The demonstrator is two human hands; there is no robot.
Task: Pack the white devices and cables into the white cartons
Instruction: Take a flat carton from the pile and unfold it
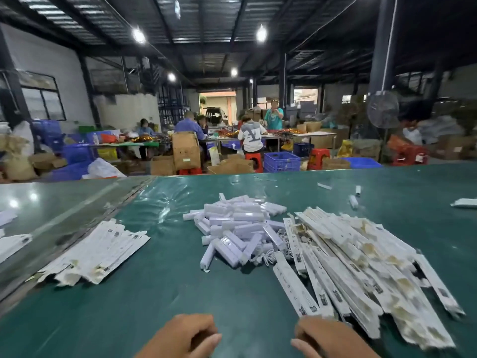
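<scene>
Three heaps lie on the green table (180,293) in front of me, and I take the middle one, the pile of white devices (236,228), as my mark. My left hand (185,337) and right hand (327,339) rest at the near edge, well short of that pile, apart from each other, fingers loosely curled and gripping nothing. Just right of the devices, touching them, sprawls the big heap of long white cartons (361,267); a thin tangle of cables (271,254) peeks out where the two heaps meet. Left of the devices, well apart, sits a smaller stack of cartons (98,251). The risk I see is the tangle: pulling one cable could drag others or tip devices off the pile. The cartons overlap loosely, so tugging one from below could slide several toward the table's edge near my right hand. Some carton ends look torn or open, and a device might slip through. A few stray white pieces (353,201) lie beyond the devices to the right. Far behind the pile, people (251,136) work at other tables among blue crates (281,161), out of my way.
</scene>
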